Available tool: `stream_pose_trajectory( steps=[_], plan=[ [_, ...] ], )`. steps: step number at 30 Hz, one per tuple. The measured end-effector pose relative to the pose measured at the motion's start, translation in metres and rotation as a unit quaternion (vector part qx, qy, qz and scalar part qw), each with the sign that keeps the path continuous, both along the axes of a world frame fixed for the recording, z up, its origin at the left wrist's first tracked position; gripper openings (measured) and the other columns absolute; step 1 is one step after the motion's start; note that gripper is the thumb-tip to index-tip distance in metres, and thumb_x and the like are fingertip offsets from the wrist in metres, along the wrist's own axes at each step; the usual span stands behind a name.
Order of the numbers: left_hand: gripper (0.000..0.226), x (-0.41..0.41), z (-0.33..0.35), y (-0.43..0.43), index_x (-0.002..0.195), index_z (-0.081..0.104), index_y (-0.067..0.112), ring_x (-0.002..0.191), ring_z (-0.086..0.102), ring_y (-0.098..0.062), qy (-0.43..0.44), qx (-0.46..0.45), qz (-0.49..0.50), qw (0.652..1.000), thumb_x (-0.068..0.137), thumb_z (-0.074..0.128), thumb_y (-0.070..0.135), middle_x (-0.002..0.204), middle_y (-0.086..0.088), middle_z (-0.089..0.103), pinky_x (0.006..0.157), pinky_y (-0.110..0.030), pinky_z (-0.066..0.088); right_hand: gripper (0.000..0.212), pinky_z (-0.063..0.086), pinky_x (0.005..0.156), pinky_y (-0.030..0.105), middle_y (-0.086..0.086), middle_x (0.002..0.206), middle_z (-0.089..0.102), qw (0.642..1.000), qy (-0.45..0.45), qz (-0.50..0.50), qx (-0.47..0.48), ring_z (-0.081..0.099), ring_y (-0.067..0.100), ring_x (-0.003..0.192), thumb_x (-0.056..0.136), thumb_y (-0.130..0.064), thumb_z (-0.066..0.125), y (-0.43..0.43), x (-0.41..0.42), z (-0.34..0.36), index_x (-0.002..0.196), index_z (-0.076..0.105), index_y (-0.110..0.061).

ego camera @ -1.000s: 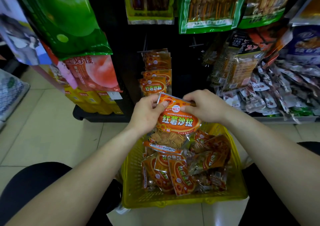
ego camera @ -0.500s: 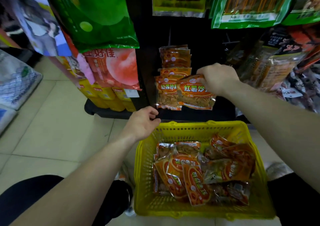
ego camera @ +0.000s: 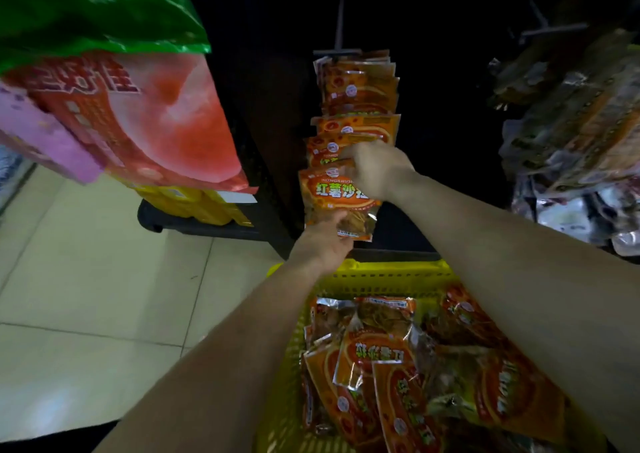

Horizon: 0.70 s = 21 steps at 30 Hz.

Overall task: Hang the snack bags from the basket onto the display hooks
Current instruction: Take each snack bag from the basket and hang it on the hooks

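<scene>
I saw the pale tiled floor [ego camera: 86, 296] filling the left of the view, and the black display rack [ego camera: 270, 106] standing dark behind everything else. A big green foil bag [ego camera: 86, 9] hung at the upper left, with a red peach-printed bag [ego camera: 156, 116] just under it. At the lower right sat the yellow plastic basket [ego camera: 381, 276], its far rim close below the foot of the rack. A loose heap of orange snack bags [ego camera: 381, 366] lay in it, overlapping at all angles. A jumble of dark mixed packets [ego camera: 571, 123] crowded the right side of the rack.

In the middle of the rack, a column of hung orange bags [ego camera: 358, 85] dangled below a thin metal hook [ego camera: 337, 50], one bunch above another.

The held orange snack bag [ego camera: 332, 192], with white lettering across its front, was out of the basket. It was upright at the rack, just in front of the lower bunch. The right hand [ego camera: 377, 168] gripped its top edge, fingers curled round it and knuckles toward me. That hand covered the top of the bag, so I could not tell whether it sat on a hook. The left hand [ego camera: 325, 237] held the bottom, thumb on the clear lower front and fingers tucked behind.
</scene>
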<state>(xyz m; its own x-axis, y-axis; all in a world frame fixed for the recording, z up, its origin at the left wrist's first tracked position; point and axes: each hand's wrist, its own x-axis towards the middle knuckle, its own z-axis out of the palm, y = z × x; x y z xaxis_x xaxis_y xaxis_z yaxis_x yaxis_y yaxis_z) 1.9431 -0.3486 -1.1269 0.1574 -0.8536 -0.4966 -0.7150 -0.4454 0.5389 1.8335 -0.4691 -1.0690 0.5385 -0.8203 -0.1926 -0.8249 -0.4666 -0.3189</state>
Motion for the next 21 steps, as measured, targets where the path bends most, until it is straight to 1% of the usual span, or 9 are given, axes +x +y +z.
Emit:
stream_pose_trajectory(
  steps=[2,5,9,12,13,15,18,20,21],
  plan=[
    [0.060,-0.002,-0.011,-0.010,0.149,0.032,0.046,0.123,0.056,-0.024,-0.007,-0.001,0.004,1.000,0.096,0.058,0.036,0.145,0.001,0.053,0.102,-0.037,0.047,0.040,0.052,0.088,0.043,0.010,0.127,0.061,1.000,0.006,-0.003,-0.013,0.059,0.035,0.113,0.096,-0.040,0.054,-0.009,0.002,-0.005,0.136,0.053,-0.037],
    [0.068,-0.002,-0.019,-0.019,0.152,0.024,0.047,0.130,0.051,-0.027,-0.013,0.008,0.010,1.000,0.096,0.059,0.035,0.150,0.000,0.048,0.108,-0.042,0.044,0.045,0.048,0.083,0.040,0.008,0.123,0.062,0.998,0.014,-0.024,-0.055,0.059,0.034,0.113,0.091,-0.043,0.061,-0.017,-0.001,-0.010,0.134,0.053,-0.031],
    [0.069,0.000,-0.019,-0.024,0.154,0.022,0.045,0.138,0.043,-0.026,-0.012,0.003,0.015,1.000,0.097,0.059,0.034,0.157,0.002,0.039,0.113,-0.044,0.038,0.071,0.043,0.098,0.048,0.009,0.137,0.051,0.993,-0.002,-0.062,-0.102,0.047,0.034,0.126,0.084,-0.046,0.070,-0.017,-0.013,-0.012,0.143,0.037,-0.024],
    [0.070,0.003,-0.014,-0.021,0.155,0.021,0.042,0.141,0.040,-0.024,-0.016,-0.009,0.009,1.000,0.097,0.059,0.033,0.158,0.003,0.036,0.114,-0.042,0.035,0.079,0.044,0.097,0.050,0.010,0.140,0.045,0.987,-0.023,-0.099,-0.122,0.045,0.034,0.126,0.080,-0.041,0.073,-0.013,-0.026,-0.008,0.144,0.032,-0.022],
    [0.070,0.003,-0.011,-0.019,0.156,0.021,0.041,0.140,0.041,-0.024,-0.021,-0.015,0.002,1.000,0.097,0.059,0.034,0.158,0.003,0.037,0.114,-0.041,0.035,0.080,0.044,0.097,0.050,0.010,0.140,0.045,0.987,-0.026,-0.109,-0.119,0.045,0.033,0.125,0.079,-0.041,0.074,-0.009,-0.031,-0.006,0.145,0.031,-0.022],
    [0.068,0.003,-0.002,-0.011,0.154,0.023,0.042,0.135,0.047,-0.024,-0.026,-0.026,-0.010,0.999,0.097,0.058,0.034,0.154,0.003,0.043,0.111,-0.041,0.041,0.079,0.046,0.096,0.049,0.011,0.138,0.045,0.986,-0.021,-0.121,-0.114,0.045,0.033,0.125,0.080,-0.043,0.073,0.002,-0.044,0.001,0.144,0.032,-0.021],
    [0.063,0.000,0.018,0.006,0.152,0.029,0.043,0.118,0.060,-0.024,-0.018,-0.038,-0.020,0.999,0.096,0.058,0.033,0.145,0.002,0.053,0.099,-0.043,0.052,0.072,0.047,0.096,0.048,0.012,0.137,0.047,0.986,-0.011,-0.130,-0.106,0.045,0.034,0.125,0.084,-0.042,0.069,0.026,-0.066,0.015,0.144,0.035,-0.020],
    [0.060,-0.002,0.032,0.021,0.151,0.033,0.042,0.113,0.063,-0.025,-0.018,-0.056,-0.027,0.998,0.097,0.058,0.033,0.146,-0.001,0.053,0.096,-0.041,0.053,0.071,0.045,0.099,0.049,0.012,0.140,0.045,0.987,-0.009,-0.136,-0.088,0.043,0.035,0.128,0.086,-0.040,0.066,0.044,-0.083,0.024,0.147,0.033,-0.020],
    [0.058,-0.004,0.038,0.030,0.150,0.035,0.042,0.115,0.062,-0.025,-0.019,-0.064,-0.027,0.997,0.097,0.058,0.033,0.146,-0.001,0.052,0.097,-0.038,0.052,0.072,0.045,0.100,0.050,0.012,0.141,0.044,0.987,-0.005,-0.137,-0.080,0.042,0.035,0.129,0.087,-0.039,0.065,0.054,-0.092,0.029,0.148,0.032,-0.020]
  ],
)
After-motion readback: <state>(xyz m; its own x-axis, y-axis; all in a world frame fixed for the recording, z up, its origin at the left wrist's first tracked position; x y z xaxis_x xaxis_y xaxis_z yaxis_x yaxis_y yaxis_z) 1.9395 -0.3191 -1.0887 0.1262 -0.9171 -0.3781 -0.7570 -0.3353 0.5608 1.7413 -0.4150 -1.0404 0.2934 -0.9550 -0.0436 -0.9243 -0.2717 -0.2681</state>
